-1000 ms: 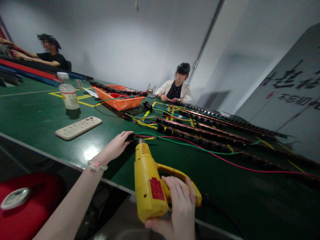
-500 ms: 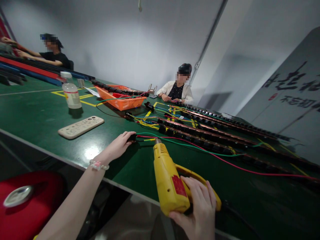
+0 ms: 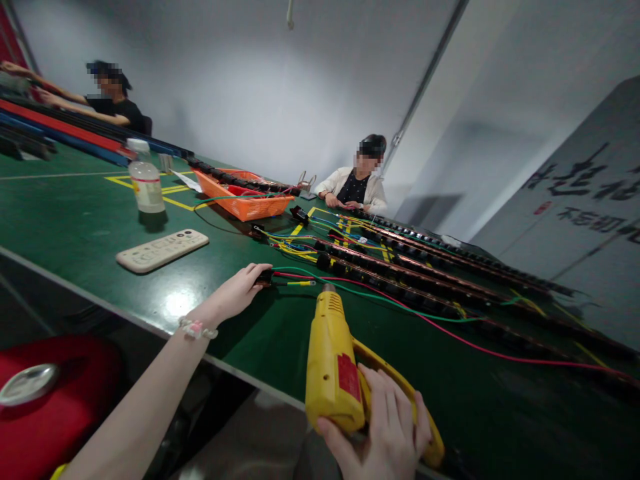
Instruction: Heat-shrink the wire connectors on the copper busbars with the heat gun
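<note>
My right hand (image 3: 383, 423) grips a yellow heat gun (image 3: 333, 367) by its handle, the nozzle pointing away from me over the table. My left hand (image 3: 243, 291) is closed on a small black connector (image 3: 264, 277) at the wire ends, its fingers partly hiding it. From the connector run a red wire (image 3: 430, 308), a green wire (image 3: 370, 292) and a short lead with a yellow-green sleeve and a metal ring terminal (image 3: 306, 283). The terminal lies just left of the nozzle, apart from it.
Long black strips with copper wiring (image 3: 400, 283) cover the right of the green table (image 3: 75, 207). A beige remote-like object (image 3: 163, 251), a bottle (image 3: 146, 183) and an orange basket (image 3: 245, 208) stand left. Two people sit beyond. A red stool (image 3: 75, 373) is lower left.
The heat gun's nozzle has swung right and slightly down, away from the ring terminal, which now shows uncovered. My left hand stays in place on the connector.
</note>
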Demonstrator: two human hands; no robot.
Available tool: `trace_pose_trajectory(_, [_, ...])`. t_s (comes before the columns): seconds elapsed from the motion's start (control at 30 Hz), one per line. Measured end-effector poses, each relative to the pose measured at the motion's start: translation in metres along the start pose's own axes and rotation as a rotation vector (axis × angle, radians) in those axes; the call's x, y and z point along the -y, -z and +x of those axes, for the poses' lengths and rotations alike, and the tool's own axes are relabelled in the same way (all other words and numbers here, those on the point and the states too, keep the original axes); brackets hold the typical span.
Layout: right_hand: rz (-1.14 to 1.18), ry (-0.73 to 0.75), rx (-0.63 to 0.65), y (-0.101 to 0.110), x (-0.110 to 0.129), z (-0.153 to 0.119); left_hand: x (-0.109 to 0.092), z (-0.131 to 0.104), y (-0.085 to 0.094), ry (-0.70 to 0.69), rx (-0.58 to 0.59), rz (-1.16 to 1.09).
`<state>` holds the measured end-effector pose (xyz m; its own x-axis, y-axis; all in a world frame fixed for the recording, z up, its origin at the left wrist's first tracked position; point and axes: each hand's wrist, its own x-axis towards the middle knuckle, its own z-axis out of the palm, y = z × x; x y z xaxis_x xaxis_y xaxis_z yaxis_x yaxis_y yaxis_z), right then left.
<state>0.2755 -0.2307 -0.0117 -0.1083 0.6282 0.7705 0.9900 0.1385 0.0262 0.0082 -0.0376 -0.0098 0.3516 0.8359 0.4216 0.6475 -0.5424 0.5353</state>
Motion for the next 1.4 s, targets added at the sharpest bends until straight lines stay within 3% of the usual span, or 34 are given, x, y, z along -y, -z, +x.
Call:
trace_pose_trajectory(0.2, [-0.033,-0.103,-0.021,0.000,0.029,0.002,-0.008,-0.003,0.000,0.035,-0.017,0.089])
trace_pose_trajectory(0.4, [0.018,-0.003,-0.031,-0.002,0.044,0.006,-0.008,-0.001,0.000,0.019,0.003,0.099])
trace_pose_trajectory(0.7, [0.184,-0.053,-0.056,-0.008,0.073,0.002,-0.003,0.000,-0.002,0.001,0.005,0.071])
trace_pose_trajectory(0.97, [0.308,0.032,-0.013,-0.011,0.060,0.010,-0.001,-0.001,0.001,0.024,0.004,0.044])
trace_pose_trajectory(1.4, [0.256,0.163,0.058,-0.007,0.024,0.021,-0.011,-0.001,0.005,0.061,0.021,0.016])
